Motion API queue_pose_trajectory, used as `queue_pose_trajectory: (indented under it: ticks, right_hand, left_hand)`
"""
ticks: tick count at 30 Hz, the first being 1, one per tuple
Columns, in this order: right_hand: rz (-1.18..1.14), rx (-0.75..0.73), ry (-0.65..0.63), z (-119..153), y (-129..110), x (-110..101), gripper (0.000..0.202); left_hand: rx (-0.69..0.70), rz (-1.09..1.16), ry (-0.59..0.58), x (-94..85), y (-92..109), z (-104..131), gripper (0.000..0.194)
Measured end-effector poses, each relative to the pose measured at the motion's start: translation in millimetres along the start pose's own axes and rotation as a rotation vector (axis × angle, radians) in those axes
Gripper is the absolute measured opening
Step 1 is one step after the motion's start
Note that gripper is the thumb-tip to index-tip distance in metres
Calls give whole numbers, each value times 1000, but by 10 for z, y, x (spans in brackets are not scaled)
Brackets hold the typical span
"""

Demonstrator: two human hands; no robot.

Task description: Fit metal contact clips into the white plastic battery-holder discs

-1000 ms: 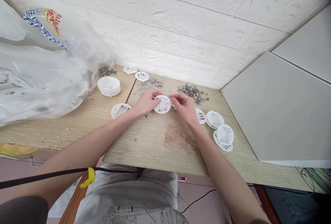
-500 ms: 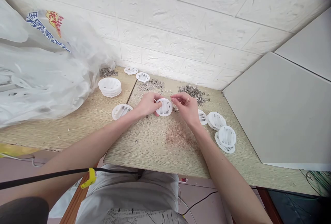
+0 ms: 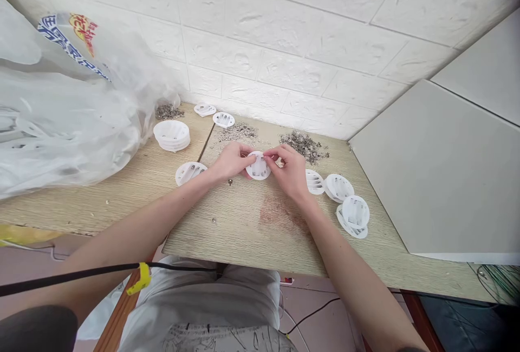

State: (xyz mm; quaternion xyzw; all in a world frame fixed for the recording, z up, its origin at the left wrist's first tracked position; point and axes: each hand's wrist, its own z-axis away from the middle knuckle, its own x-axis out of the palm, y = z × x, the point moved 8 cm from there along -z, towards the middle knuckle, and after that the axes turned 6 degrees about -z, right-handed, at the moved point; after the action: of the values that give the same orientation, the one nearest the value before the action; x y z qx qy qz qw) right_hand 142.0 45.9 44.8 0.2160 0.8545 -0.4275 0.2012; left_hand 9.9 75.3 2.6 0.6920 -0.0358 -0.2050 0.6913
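Note:
My left hand [image 3: 235, 161] grips a white round plastic battery holder [image 3: 259, 168] by its left side, thumb on top and fingers behind. It has slots with small metal contacts in them. At the holder's upper right edge my right hand [image 3: 287, 165] is closed in a pinch. Whatever sits between those fingertips is too small to make out. Behind my right hand lies a heap of small metal contacts [image 3: 305, 145], and a scatter of finer metal pieces [image 3: 238, 132] is behind my left hand. A loose battery holder [image 3: 189, 172] lies beside my left wrist.
Stacked holders [image 3: 171, 135] stand left, before a large clear plastic bag [image 3: 73, 124]. More holders [image 3: 356, 212] overlap at the right. A white brick-patterned wall [image 3: 260, 43] closes the back, and a pale panel [image 3: 442, 173] bounds the right. A black cable [image 3: 73, 277] crosses low in front.
My right hand has moved slightly left, bringing its pinched fingertips onto the holder's upper right edge. The left hand keeps its hold, with the holder shifted slightly up.

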Motion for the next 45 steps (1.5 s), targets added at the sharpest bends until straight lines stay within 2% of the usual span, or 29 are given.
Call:
queue_pose_trajectory:
  ticks: [10,20,27,35,42,45]
  right_hand:
    - [40,68,-15,-23,85,-38,10]
    - [-236,261,78,-4,282,-38,9]
    - [-354,275,76,18,283,44,11]
    - [-465,304,98,32,277,46,11]
    - [-273,178,93,12,187,5,7]
    - [-244,184,87,12,185,7,7]
  left_hand:
    - [-23,47,37,-39,14,7,20]
    - [-6,61,29,-22,-4,-15,19]
    - [29,58,9,-5,62,15,22]
    - [100,37,44,-44,110,-10,21]
    - [130,-6,23,-31,69,-34,23]
    - [110,13,31,-30,64,-29,19]
